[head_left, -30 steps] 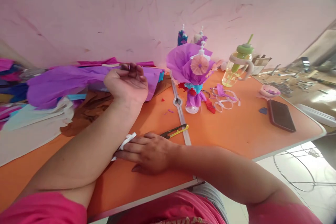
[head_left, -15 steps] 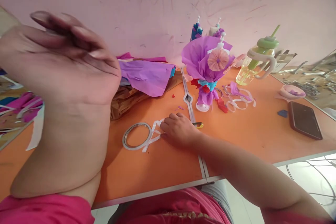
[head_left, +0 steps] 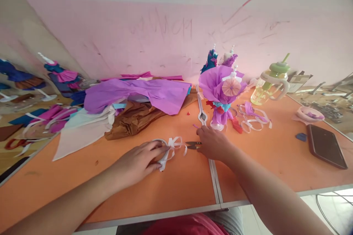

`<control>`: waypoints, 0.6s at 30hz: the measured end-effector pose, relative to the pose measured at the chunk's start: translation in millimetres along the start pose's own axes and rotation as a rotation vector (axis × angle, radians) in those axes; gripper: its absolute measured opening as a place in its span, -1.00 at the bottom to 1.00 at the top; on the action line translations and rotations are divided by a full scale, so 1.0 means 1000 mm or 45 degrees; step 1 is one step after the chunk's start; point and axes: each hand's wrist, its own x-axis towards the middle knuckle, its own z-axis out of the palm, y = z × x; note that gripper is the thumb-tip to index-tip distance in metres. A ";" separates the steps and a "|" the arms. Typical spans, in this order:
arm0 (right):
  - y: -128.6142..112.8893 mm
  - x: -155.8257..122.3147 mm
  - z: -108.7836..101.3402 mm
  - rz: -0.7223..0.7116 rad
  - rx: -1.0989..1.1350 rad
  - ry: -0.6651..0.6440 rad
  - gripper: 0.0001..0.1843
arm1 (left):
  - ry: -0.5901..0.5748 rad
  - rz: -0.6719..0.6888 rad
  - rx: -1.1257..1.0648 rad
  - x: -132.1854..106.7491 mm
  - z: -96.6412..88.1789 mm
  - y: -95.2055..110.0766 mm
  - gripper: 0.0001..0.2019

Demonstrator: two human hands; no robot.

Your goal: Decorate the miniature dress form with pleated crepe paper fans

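My left hand (head_left: 142, 159) is closed on a roll of white tape (head_left: 164, 142) lying on the orange table, with thumb and fingers at its sides and most of the ring hidden. Loose curled strips of white tape (head_left: 171, 146) trail to the right of it. My right hand (head_left: 214, 143) is wrapped round a small pair of scissors (head_left: 193, 147). Their dark blades point left, slightly apart, toward the strips. Behind my right hand stands a doll-like figure in a purple paper dress (head_left: 217, 80) with a peach pleated paper round.
Purple paper (head_left: 132, 91) and crumpled brown paper (head_left: 135, 119) lie at the back. On the right are curly scraps (head_left: 255, 117), a green-lidded bottle (head_left: 268, 84), a pink bowl (head_left: 310, 114) and a phone (head_left: 327, 145). Dressed figures (head_left: 64, 75) stand at left.
My left hand has come down from its raised place onto the tape roll. My right hand has moved right, off the tape strips, and now holds the scissors.
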 end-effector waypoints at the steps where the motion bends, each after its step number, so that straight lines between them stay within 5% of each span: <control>1: 0.004 0.000 -0.002 0.064 -0.026 -0.068 -0.60 | 0.043 0.015 0.024 0.004 0.003 -0.001 -0.49; 5: 0.018 0.005 -0.008 0.123 -0.023 -0.194 -0.68 | 0.179 0.088 0.116 0.039 0.011 -0.014 -0.53; 8: 0.024 0.009 -0.009 0.141 -0.008 -0.219 -0.69 | 0.252 0.061 0.192 0.063 -0.005 -0.028 -0.52; 14: 0.022 0.014 -0.008 0.173 0.030 -0.206 -0.72 | 0.701 -0.119 0.583 0.084 -0.110 -0.069 -0.44; 18: 0.021 0.018 -0.005 0.185 0.050 -0.216 -0.71 | 0.660 -0.175 0.662 0.101 -0.162 -0.114 -0.60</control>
